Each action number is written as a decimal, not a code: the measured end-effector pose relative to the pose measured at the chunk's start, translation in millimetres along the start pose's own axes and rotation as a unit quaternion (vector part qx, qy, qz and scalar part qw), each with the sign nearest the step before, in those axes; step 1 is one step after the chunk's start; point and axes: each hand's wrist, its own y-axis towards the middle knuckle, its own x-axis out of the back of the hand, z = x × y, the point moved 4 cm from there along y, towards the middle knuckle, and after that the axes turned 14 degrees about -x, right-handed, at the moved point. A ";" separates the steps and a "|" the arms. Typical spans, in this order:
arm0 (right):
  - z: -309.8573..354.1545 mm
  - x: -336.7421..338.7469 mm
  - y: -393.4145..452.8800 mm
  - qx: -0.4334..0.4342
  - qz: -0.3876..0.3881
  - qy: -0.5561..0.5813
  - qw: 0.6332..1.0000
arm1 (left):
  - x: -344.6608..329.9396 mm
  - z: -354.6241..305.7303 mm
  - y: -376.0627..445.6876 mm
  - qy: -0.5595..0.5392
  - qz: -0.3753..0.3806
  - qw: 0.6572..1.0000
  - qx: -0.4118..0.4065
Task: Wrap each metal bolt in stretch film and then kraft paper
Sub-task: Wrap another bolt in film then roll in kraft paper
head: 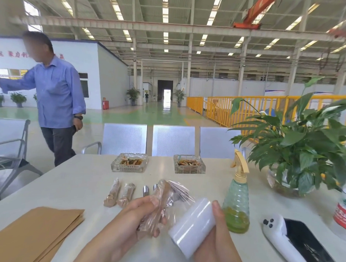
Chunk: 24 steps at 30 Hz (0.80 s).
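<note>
- Left hand [134, 213] has fingers curled round a bolt bundle wrapped in clear stretch film [159, 205], held above the white table [78, 186], approx. in the middle front.
- Right hand [217, 240] grips the white roll of stretch film [192, 227]; thumb lies on the roll's far end, other fingers are hidden under it.
- A film tail [179, 192] runs loose from the bundle twd. the roll; I judge it is not torn off yet.
- Risk 1: loose film can cling to itself and bunch, bc. it is thin and slack, so the wrap ends untidy.
- Risk 2: if the left grip relaxes while pulling the film, the bundle may turn or slip out.
- Risk 3: the green plastic spray bottle [236, 201] stands just beside the right hand; a wide pull could knock it over.
- Count: 2 finished brown kraft-paper parcels [120, 195] on the table; 2 bare metal bolts [146, 190] behind the left hand, partly hidden.
- 1 stack of brown kraft paper sheets [35, 232] at front left; no. of sheets cannot be told.
- 2 glass ashtrays [129, 162] at the far edge.
</note>
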 end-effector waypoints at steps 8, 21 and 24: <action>-1.3 -1.9 7.1 -0.027 0.029 0.045 0.998 | 12.4 32.8 10.4 0.101 -0.037 0.994 0.010; -7.0 -3.3 5.5 -0.040 0.093 0.011 0.995 | 0.0 37.1 28.8 0.565 -0.033 0.819 -0.099; -9.0 1.1 6.7 -0.038 0.075 0.011 0.996 | 10.9 41.9 27.2 0.369 -0.050 0.927 -0.052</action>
